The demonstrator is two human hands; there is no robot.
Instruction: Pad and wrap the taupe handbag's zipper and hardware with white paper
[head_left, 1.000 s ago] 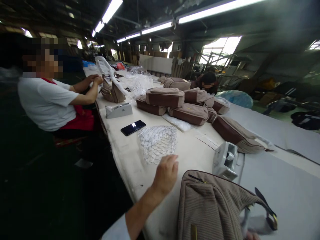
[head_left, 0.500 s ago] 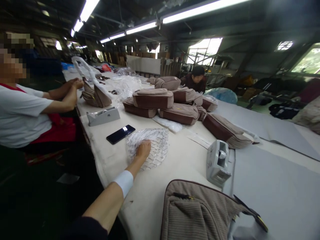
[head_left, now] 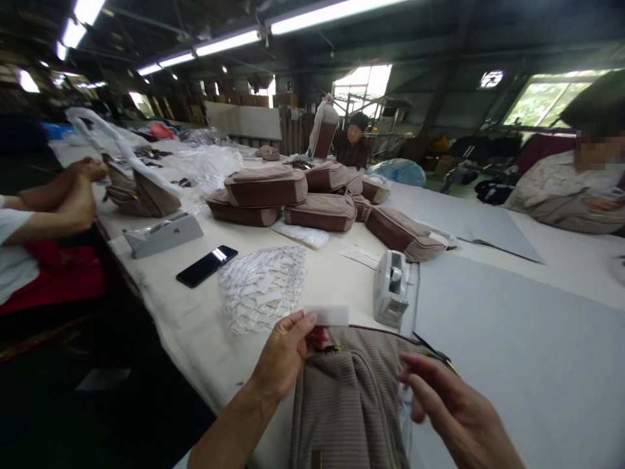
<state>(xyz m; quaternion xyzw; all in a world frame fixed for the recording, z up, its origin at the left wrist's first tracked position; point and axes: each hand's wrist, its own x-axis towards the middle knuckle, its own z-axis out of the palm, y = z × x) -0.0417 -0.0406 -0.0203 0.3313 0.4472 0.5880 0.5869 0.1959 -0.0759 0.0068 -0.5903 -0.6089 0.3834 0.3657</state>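
Might knock the phone or scatter the loose heap of white slips at the left with a careless sweep of a forearm across the table (near the front edge, the pair of them). Could lose the single white slip too: pinches it at one end only, between thumb and fingertips of the left hand, and so leaves most of it jutting out to the right, free to bend or flutter loose. May also crease it against the bag just below. Further right, risks bumping the grey tape dispenser, standing just behind the bag's top edge, or snagging the dark strap end with the right hand. Holds that hand open, fingers spread, gripping nothing, just beside the bag's right flank; perhaps touching it, though cannot tell for sure.

As for the slip: looks small, flat, oblong and plain white, with no print legible. Sits level, just above the bag's upper rim and in front of the heap of like slips.

As for the bag: looks soft and ribbed, in taupe corduroy with darker trim, a zip along an outer pocket and a small gold-toned tab low in the middle. Lies at the near edge of the table, partly cut off by the bottom of the view. Matches in colour the stack of bags further back.
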